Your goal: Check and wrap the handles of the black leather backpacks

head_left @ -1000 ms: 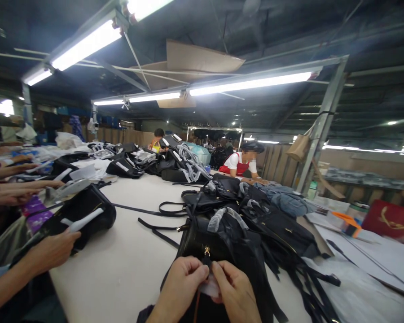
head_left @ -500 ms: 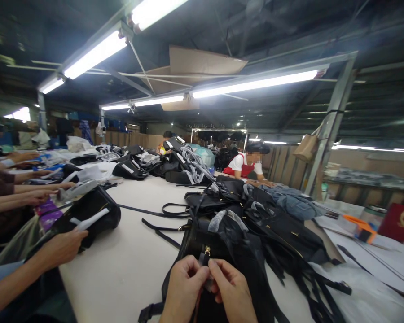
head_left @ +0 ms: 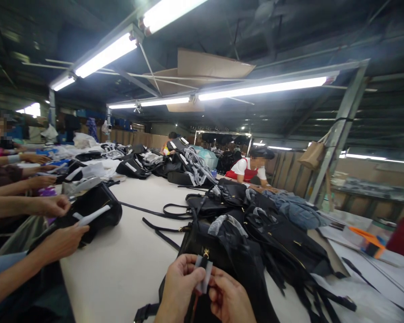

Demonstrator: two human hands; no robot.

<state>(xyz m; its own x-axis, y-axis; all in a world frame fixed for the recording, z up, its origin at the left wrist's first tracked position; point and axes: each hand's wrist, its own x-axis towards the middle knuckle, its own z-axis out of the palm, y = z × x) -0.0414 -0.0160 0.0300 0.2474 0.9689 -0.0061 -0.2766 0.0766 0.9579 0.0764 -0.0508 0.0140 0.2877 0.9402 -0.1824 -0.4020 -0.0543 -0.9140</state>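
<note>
A black bag (head_left: 249, 264) lies on the pale table in front of me, its gold zipper hardware (head_left: 206, 253) toward me. From that hardware hangs a dark zipper pull (head_left: 204, 264), with a small piece of translucent plastic film (head_left: 207, 277) around or behind it; I cannot tell which. My left hand (head_left: 179, 287) is closed, pinching the pull and film between thumb and fingers. Just right of it, my right hand (head_left: 231, 294) has its fingers curled at the film's right edge. The right fingertips are partly hidden.
More black bags (head_left: 283, 229) with trailing straps lie right and beyond. At left, co-workers' hands (head_left: 62, 242) handle another black bag (head_left: 104, 204) on the table (head_left: 131, 260). A heap of bags (head_left: 175, 166) stands farther back. Papers and an orange object (head_left: 366, 240) are at right.
The film has come into view, spread out at the zipper pull. My right hand has shifted slightly down and right. A co-worker's hand at left has drawn back from a strap.
</note>
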